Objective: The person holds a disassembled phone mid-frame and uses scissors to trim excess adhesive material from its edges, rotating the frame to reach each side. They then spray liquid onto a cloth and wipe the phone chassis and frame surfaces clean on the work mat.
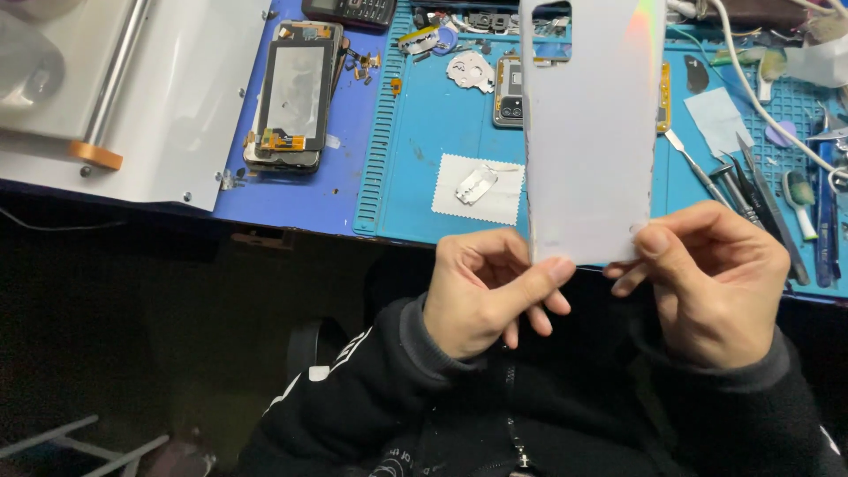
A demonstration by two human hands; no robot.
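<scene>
The white phone back cover (590,132) stands upright over the blue work mat (424,115), pinched at its bottom corners: left hand (490,291) at seven o'clock, right hand (715,283) at five. It looks thin, light and slightly bendy, so edge grips seem safest.

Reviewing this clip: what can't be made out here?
- Opened phone on the blue mat: mostly hidden behind the white back cover held up by the left hand and right hand, head view.
- Dark phone: cut off by the top edge.
- Loose screws: too small.

Bright overhead light on blue mat (424,132), rainbow glare on white back cover (592,132), lap dark, pic sharp
</scene>
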